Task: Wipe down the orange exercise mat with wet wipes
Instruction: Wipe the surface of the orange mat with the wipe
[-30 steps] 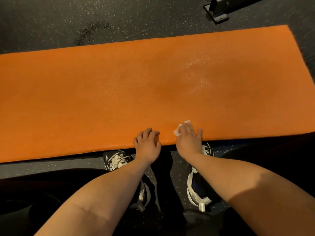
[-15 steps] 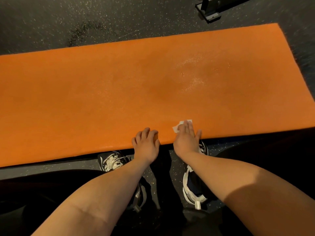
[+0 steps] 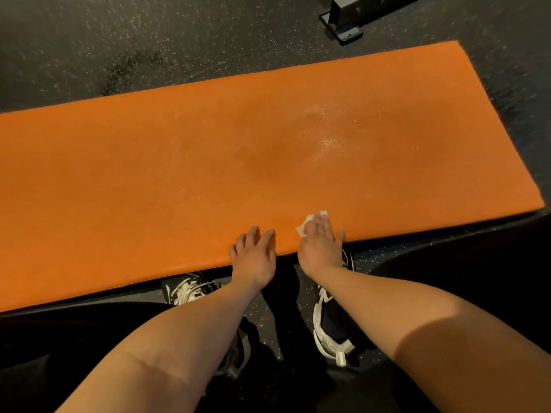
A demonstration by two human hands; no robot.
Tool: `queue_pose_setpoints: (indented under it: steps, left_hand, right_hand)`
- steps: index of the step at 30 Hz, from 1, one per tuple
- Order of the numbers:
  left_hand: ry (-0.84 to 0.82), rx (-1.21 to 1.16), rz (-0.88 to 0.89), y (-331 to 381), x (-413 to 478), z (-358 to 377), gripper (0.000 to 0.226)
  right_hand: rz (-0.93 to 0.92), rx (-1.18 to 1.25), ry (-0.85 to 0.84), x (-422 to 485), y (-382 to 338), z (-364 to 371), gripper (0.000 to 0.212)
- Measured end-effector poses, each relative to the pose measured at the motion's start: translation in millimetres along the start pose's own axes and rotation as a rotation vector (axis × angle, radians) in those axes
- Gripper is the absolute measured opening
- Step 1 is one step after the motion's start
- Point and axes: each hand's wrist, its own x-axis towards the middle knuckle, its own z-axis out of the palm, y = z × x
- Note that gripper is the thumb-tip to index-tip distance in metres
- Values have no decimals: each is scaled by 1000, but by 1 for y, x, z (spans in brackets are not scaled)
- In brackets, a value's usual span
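R hand (image 3: 320, 242): fingers lying straight and flat, pressing a small white wet wipe (image 3: 306, 224) onto the orange mat (image 3: 179, 174), just inside its near edge. Wipe is peeking out past the fingertips and toward the L side. It is only pressed, not pinched.

L hand (image 3: 255, 251): resting on the same near edge, just beside the R. Fingers loosely bent, holding nothing I can see. Can't tell if the thumb is hooking under the edge.

Mat is lying flat on the dark speckled floor (image 3: 89, 40), long side toward me, shoes (image 3: 331, 332) tucked at its near edge. A glistening wet patch (image 3: 325, 138) is showing mid-mat, toward the R. The rest is looking dull, so I'm judging most of the surface not yet wiped.

Risks as I'm reading them:
1. Wipe is small and held by pressure only, so a fast stroke could be leaving it behind or bunching it.
2. L hand is bracing at the edge only, so w/ a hard push the mat could be creeping or buckling.
3. Reaching the far edge from a crouch is putting weight fwd onto damp foam, so a palm could slip.
4. Wipe may be drying out before the L half gets covered.
5. Metal equip. base (image 3: 346, 22) near the far R corner is a knuckle hazard on long strokes.
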Motion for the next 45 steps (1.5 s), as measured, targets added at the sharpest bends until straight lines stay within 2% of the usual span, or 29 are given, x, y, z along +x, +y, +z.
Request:
queue_pose_setpoints:
  steps: [6,8,10,12,19,21,24,25,27,29,31,32,36,37,39,42,45]
  left_hand:
    - [12,-39,-6,0,1,2,45]
    - [9,-47,-10,-1,3,1,45]
    - [7,-62,-16,-1,5,0,43]
    - [11,-84,-31,1,8,-2,41]
    - [8,-91,-100,4,21,-8,45]
    - [-4,-75,-107,3,25,-10,46]
    - [1,-61,-109,0,31,-11,46]
    - [15,-77,-109,-1,33,-10,44]
    - [66,-133,-120,0,37,-11,39]
    - [129,-173,-189,0,44,-13,35]
    - [154,-175,-295,-4,51,-16,38]
    - [144,-152,-321,-7,54,-17,42]
    - [90,-62,-268,-14,59,-16,50]
    - [93,-64,-272,-14,59,-15,51]
    - [111,-94,-287,-16,58,-13,50]
    - [138,-179,-281,-23,63,-12,48]
    - [156,-225,-285,-26,65,-11,49]
  right_hand:
    - [-311,-64,-127,-2,-4,10,42]
    - [-249,-60,-71,6,4,7,43]
    - [-74,0,-12,14,8,1,46]
    - [-1,25,-12,19,1,0,48]
    - [-323,-41,-187,29,-23,11,48]
    - [-275,-71,-140,40,-20,8,55]
    - [-49,-61,-76,56,-19,-1,60]
    - [-28,-61,-74,59,-21,-2,60]
    - [-113,-78,-105,59,-32,3,59]
    - [-298,-93,-175,55,-43,13,56]
    - [-428,-151,-215,56,-46,19,55]
    - [-434,-200,-194,61,-46,19,56]
    - [-129,-223,-120,88,-41,8,60]
    - [-108,-206,-122,91,-44,8,60]
    - [-180,-168,-174,89,-57,13,59]
    - [-420,-162,-257,84,-71,25,57]
    - [-499,-174,-215,98,-64,25,58]
